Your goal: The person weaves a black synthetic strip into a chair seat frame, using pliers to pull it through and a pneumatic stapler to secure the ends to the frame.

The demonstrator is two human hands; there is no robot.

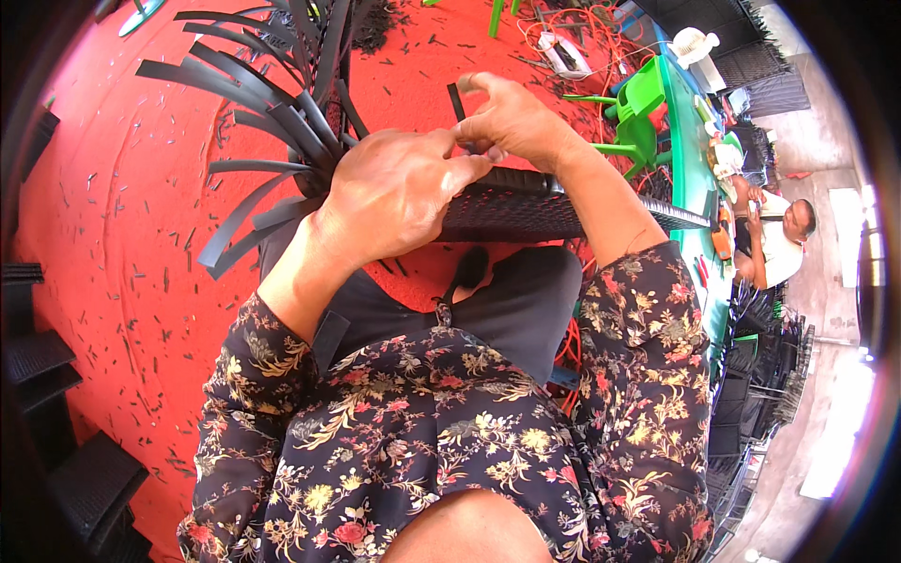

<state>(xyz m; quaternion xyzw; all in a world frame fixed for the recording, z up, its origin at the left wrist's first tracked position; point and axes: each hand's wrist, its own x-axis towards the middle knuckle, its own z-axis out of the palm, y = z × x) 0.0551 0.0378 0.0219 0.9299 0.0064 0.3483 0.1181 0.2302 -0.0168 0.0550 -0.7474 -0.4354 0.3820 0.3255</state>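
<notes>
A dark woven panel (511, 214) with a rounded black edge stands across my lap. My left hand (389, 192) is closed at the panel's upper edge, its thumb and forefinger pinched close to my right fingertips. My right hand (516, 122) bends over the same edge from the other side, fingers curled. A short end of flat black strip (456, 101) sticks up at the right fingers; both hands seem to grip this strip, though the pinch itself is partly hidden. Left of my left hand, a bundle of loose black strips (267, 98) fans out from the woven work.
Cut black scraps litter the red floor (113, 244). Green plastic chairs (638, 117) and a long green table (690, 178) stand to the right, with a seated person (779, 235) beyond. Orange cords lie at the upper right. Black woven pieces (89, 479) are stacked at the lower left.
</notes>
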